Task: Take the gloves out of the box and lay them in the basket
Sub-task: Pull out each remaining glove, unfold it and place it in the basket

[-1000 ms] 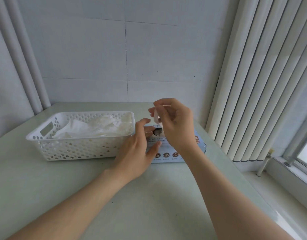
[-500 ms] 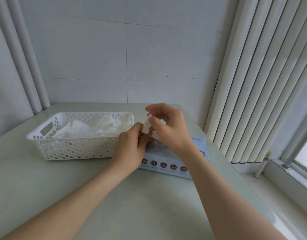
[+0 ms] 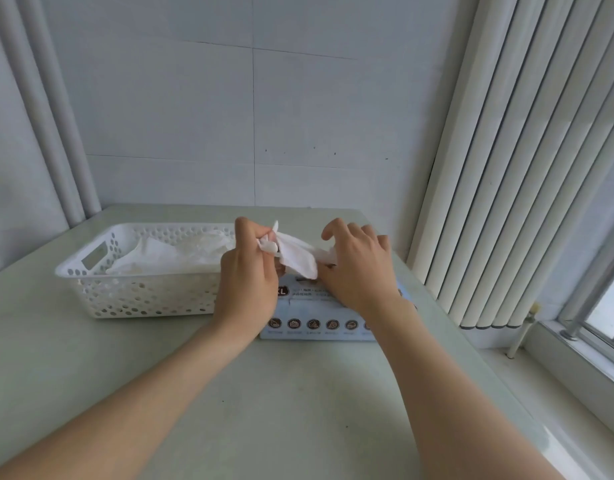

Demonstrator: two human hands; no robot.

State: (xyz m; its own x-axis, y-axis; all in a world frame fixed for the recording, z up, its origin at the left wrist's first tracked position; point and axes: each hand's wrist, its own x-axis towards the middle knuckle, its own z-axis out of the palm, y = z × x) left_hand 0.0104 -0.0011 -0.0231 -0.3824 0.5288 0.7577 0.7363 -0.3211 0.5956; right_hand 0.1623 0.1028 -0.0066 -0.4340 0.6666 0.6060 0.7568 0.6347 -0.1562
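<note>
A white perforated basket [image 3: 91,292] stands on the table at the left, with several thin white gloves [image 3: 181,252] lying inside. To its right lies a light blue glove box [image 3: 316,318]. A white glove [image 3: 296,258] stretches above the box between both hands. My left hand [image 3: 246,282] pinches its left end beside the basket's right edge. My right hand [image 3: 359,268] rests over the box top, covering the opening, and its fingers hold the glove's right end.
A pale green table [image 3: 264,410] carries everything. White walls stand behind, pipes [image 3: 56,116] run up at the left, vertical blinds [image 3: 523,168] hang at the right, and a window sill [image 3: 575,358] lies beyond the table's right edge.
The glove has come further out of the box and now spans both hands. My left hand took hold of its end and moved left toward the basket; my right hand dropped onto the box.
</note>
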